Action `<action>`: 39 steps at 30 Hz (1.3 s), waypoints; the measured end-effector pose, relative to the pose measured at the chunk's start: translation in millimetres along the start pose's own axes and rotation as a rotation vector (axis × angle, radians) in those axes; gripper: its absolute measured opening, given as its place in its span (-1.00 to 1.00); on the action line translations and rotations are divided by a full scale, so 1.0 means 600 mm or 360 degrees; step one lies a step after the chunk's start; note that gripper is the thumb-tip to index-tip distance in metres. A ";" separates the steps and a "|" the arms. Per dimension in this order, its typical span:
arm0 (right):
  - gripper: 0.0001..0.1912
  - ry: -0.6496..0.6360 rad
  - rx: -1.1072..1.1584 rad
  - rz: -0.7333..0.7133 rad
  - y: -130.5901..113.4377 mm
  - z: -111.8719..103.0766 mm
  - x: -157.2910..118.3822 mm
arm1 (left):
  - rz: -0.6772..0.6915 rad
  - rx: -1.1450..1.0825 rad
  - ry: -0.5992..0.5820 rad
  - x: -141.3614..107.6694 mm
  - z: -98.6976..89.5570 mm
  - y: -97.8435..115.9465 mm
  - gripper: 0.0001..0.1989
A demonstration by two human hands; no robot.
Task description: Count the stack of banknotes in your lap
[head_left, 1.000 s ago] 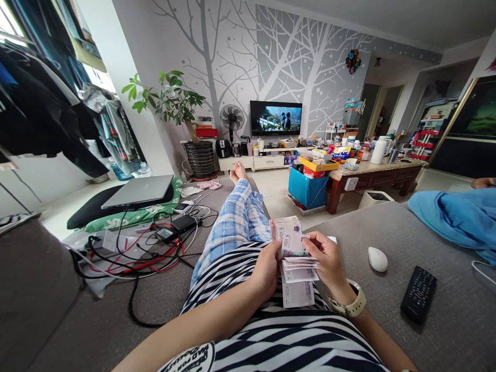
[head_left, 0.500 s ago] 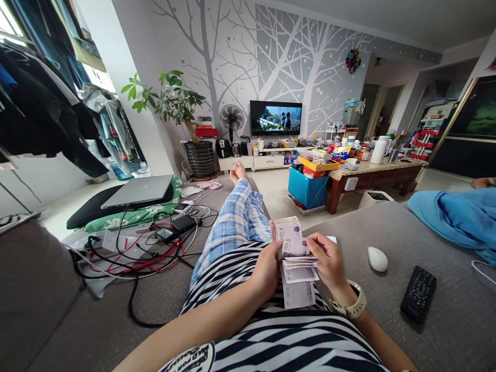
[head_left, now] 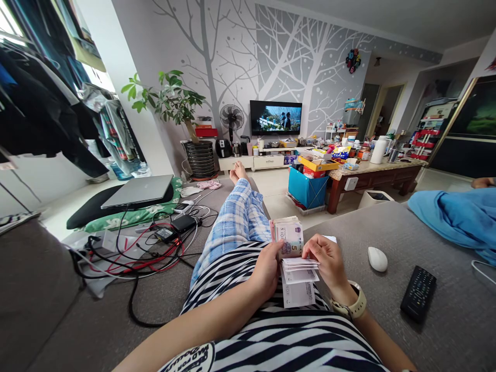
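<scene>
A stack of banknotes (head_left: 291, 233) stands over my lap, its top note showing a 5. My left hand (head_left: 267, 268) is closed on the stack's left side, thumb lying across the front. Several purple-white notes (head_left: 299, 294) are folded down and fan out below that thumb. At the right edge my right hand (head_left: 324, 258), with a pale watch on the wrist, is closed in a pinch on the banknotes near the fold. Its fingertips partly cover that edge.
On the grey sofa to the right lie a white mouse (head_left: 377, 259), a black remote (head_left: 418, 294) and blue cloth (head_left: 453, 214). Tangled cables (head_left: 143, 253) and a laptop (head_left: 138, 191) are on the left. A person's hand (head_left: 483, 183) shows at the far right.
My right hand has drawn the upper note down toward the folded ones, uncovering another note with a 5. It sits slightly lower now; my left hand has stayed in place.
</scene>
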State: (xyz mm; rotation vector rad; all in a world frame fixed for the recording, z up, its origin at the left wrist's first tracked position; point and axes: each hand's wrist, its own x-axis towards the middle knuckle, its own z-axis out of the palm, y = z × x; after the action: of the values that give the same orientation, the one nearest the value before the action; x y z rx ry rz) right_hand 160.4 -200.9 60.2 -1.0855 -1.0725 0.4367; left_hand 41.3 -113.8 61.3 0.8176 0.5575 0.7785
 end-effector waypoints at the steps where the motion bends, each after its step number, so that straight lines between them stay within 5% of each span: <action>1: -0.58 0.0039 -0.0030 0.0048 0.000 0.001 0.002 | 0.0004 -0.0003 -0.0010 -0.001 0.000 0.000 -0.70; 8: -0.51 0.0186 -0.0199 0.0258 0.008 0.000 0.014 | -0.0048 -0.0011 -0.0128 -0.010 0.004 0.007 -0.69; 39: -0.58 0.0166 -0.0255 0.0069 0.003 0.005 0.005 | 0.0052 -0.0058 -0.0099 0.002 0.000 0.001 -0.63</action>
State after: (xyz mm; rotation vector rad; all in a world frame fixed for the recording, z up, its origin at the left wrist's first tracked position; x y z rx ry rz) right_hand 159.5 -196.3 60.4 -1.2618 -1.0057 0.3288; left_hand 41.6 -112.4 61.6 0.8163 0.4742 0.7886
